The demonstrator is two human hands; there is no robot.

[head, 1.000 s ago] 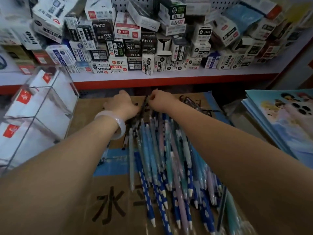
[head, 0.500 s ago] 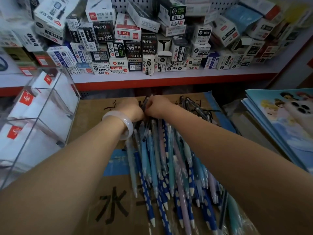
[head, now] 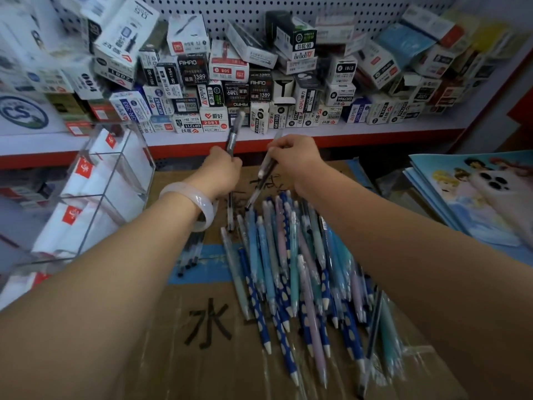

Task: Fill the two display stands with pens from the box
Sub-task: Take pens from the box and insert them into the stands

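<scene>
My left hand, with a pale bangle on its wrist, grips a black-capped clear pen held nearly upright. My right hand holds another clear black pen, tilted with its tip down-left. Both hands hover above the far end of a pile of blue, teal and lilac pens lying on a flat cardboard box. A few more clear black pens lie under my left forearm. A clear acrylic display stand with tiered compartments stands at the left.
A shelf with a red front edge runs behind the hands, stacked with several pen refill boxes against a pegboard. Cartoon-printed notebooks lie at the right with a phone on them.
Both hands have lifted from the top of the pen pile and parted, each now holding a clear black pen raised above the cardboard.
</scene>
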